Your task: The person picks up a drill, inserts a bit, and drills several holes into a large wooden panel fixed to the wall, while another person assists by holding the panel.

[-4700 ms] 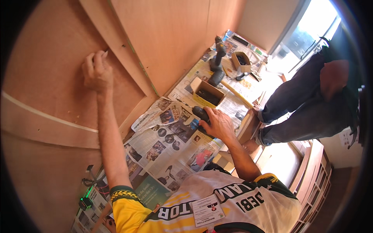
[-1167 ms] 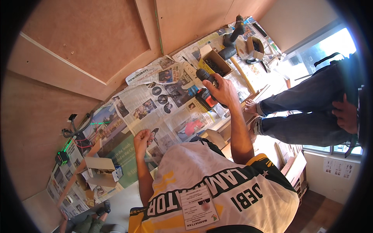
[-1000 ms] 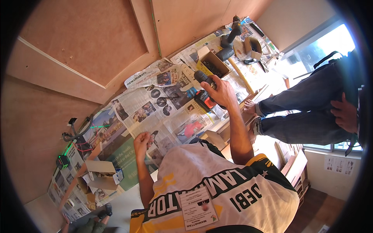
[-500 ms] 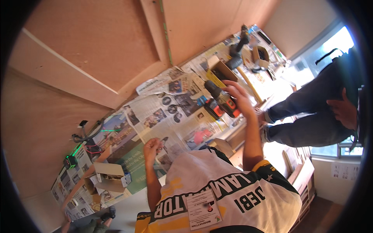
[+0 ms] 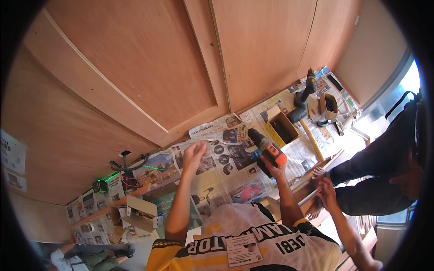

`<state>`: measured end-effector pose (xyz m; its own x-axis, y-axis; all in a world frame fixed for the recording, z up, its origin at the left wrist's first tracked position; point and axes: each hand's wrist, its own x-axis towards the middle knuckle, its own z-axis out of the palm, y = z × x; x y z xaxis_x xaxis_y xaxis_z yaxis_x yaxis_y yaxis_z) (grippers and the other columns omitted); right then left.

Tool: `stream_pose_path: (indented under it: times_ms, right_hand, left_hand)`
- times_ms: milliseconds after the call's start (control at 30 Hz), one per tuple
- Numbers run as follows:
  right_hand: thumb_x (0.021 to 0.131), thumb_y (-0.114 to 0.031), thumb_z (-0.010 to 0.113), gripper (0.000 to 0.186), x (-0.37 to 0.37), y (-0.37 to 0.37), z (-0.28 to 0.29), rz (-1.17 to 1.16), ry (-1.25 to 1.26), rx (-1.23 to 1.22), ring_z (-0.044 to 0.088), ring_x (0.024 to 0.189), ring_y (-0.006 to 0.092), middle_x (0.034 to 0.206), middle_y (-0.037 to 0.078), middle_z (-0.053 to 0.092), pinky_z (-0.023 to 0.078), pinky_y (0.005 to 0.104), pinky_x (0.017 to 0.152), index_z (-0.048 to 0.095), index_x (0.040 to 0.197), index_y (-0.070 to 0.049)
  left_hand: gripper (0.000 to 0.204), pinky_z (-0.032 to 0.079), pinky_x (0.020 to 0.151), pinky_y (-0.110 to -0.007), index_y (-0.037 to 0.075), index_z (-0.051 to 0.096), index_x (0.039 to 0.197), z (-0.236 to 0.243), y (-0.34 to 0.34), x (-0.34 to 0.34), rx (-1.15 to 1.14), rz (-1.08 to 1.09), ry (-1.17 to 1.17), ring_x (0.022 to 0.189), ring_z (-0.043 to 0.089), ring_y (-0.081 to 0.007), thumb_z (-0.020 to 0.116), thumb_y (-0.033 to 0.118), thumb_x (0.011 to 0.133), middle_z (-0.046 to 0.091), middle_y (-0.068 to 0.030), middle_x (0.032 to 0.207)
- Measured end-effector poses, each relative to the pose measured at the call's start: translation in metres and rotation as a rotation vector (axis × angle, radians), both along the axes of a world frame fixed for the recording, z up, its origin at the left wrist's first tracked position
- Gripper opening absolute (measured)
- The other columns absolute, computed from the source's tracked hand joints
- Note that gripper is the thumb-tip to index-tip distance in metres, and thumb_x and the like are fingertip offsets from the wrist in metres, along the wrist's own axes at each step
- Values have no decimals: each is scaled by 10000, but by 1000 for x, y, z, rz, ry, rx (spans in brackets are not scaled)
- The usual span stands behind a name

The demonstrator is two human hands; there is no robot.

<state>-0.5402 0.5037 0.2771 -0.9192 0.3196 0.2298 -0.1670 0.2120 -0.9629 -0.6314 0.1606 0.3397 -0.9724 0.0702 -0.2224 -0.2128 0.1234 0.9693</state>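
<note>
My right hand (image 5: pixel 275 170) is closed round the grip of a cordless drill (image 5: pixel 267 150) with an orange-red and black body. The drill is lifted over the newspaper, its black chuck pointing up and left towards the wood panelling. Raised above the sheets to the left is my left hand (image 5: pixel 194 158), fingers pinched together. Whatever it may hold is too small or hidden to name. Just beyond the drill sits an open cardboard box (image 5: pixel 284 128) with dark contents.
Newspaper (image 5: pixel 217 183) covers the work surface beneath tall wood panels (image 5: pixel 149 58). A second drill (image 5: pixel 304 97) stands at the back right, near a small box (image 5: pixel 328 106). A green laser level (image 5: pixel 99 185) and an open carton (image 5: pixel 142 212) are at left. Co-workers' legs (image 5: pixel 375 180) and hand (image 5: pixel 327 193) are close at right.
My right hand has taken the drill by its grip and tilted it up, where before it reached over it. My left hand has moved up and forward. A co-worker's arm has appeared at right.
</note>
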Motion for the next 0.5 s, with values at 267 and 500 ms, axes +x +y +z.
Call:
stream_pose_path:
  times_ms: [267,500]
  right_hand:
    - [910,-93,754,163,-85,-41,121,14,234,-44,711,817,197,929,62,730,566,359,761,716,1061,-46]
    - [875,-115,777,192,-128,-55,186,-100,486,288,698,745,251,856,99,715,556,362,687,698,1027,-26]
  left_hand:
    - [477,537,857,-315,-10,587,1373,148,125,-126,292,-51,227,1030,688,-166,505,377,1108,705,-109,1248]
    - [436,504,852,-325,-3,568,1415,214,145,-163,517,-119,338,912,679,-135,534,294,1098,734,-56,1104]
